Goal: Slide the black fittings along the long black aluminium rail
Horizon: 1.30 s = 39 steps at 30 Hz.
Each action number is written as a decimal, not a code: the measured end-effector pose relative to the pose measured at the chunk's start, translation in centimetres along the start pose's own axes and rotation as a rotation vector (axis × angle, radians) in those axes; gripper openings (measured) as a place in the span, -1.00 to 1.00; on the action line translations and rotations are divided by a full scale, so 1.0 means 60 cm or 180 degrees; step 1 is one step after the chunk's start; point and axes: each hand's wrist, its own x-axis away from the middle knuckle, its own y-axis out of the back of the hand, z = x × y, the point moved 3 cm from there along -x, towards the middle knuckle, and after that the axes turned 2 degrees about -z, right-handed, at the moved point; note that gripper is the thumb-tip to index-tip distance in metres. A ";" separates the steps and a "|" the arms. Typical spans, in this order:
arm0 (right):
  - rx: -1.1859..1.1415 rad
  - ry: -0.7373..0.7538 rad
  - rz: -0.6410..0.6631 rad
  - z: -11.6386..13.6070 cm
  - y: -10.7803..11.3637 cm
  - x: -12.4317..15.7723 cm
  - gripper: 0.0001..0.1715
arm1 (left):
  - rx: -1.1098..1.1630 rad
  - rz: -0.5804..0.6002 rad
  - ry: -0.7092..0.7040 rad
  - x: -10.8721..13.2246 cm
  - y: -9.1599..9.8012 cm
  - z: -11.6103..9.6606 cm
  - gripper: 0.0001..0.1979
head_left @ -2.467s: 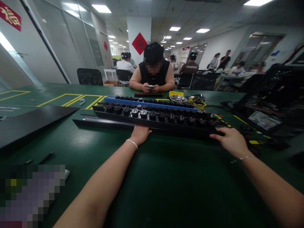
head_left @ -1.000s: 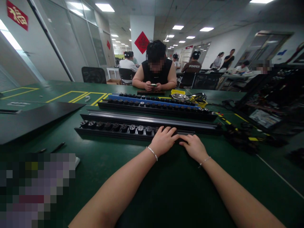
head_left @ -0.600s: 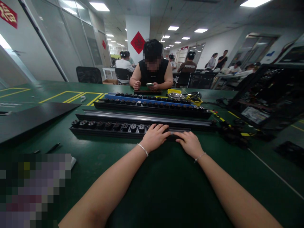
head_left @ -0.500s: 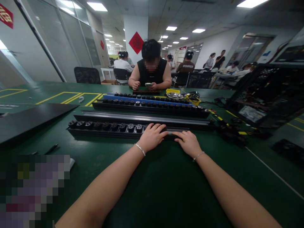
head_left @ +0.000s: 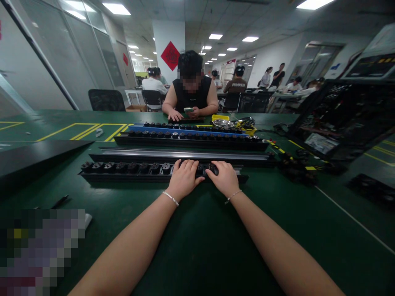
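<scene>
A long black socket strip (head_left: 123,169) lies across the green table (head_left: 197,230) in front of me, its left half filled with several round socket inserts. My left hand (head_left: 184,177) rests on the strip's middle with its fingers curled over the top. Close beside it, my right hand (head_left: 224,178) presses on the strip, its fingertips closed around a black insert (head_left: 212,167). To the right of my hands the strip's channel (head_left: 239,169) looks bare.
Behind the strip lie a black rail with a silver edge (head_left: 185,154), another filled black strip (head_left: 191,139) and a blue one (head_left: 185,130). A person (head_left: 189,96) sits opposite holding a phone. A black panel (head_left: 37,156) is at left, a dark rack (head_left: 342,119) at right, loose black parts (head_left: 296,168) near it.
The near strip has been taken off the stack and drawn toward me. Both hands have come together at its middle, and they have shifted a little left along it in the last half second.
</scene>
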 end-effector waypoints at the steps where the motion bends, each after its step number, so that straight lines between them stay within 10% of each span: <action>1: 0.0033 -0.0047 -0.0008 0.004 -0.004 -0.001 -0.55 | 0.0001 -0.0005 0.0007 0.000 0.000 0.000 -0.46; 39: 0.0020 -0.0248 -0.0540 -0.008 -0.008 0.008 -0.71 | -0.0078 -0.0131 -0.0010 -0.002 -0.001 0.002 -0.47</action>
